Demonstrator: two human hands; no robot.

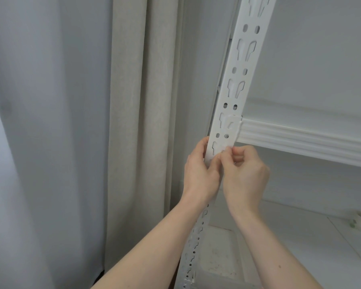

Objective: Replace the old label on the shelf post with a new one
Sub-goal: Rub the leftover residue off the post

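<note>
At the shelf post point(227, 113), both hands point(200, 170) point(244, 176) pinched a label point(224, 148) (barely visible); a hasty pull might tear it.

A white shelf post point(236, 97), punched with a repeating pattern of keyhole slots and paired oval holes, rises beside a white ribbed shelf beam point(300, 140) at right. A beige curtain point(138, 101) with a faint woven texture hangs at left, next to a pale grey-blue drape point(40, 122). The far wall point(321, 59) is plain light grey.
</note>
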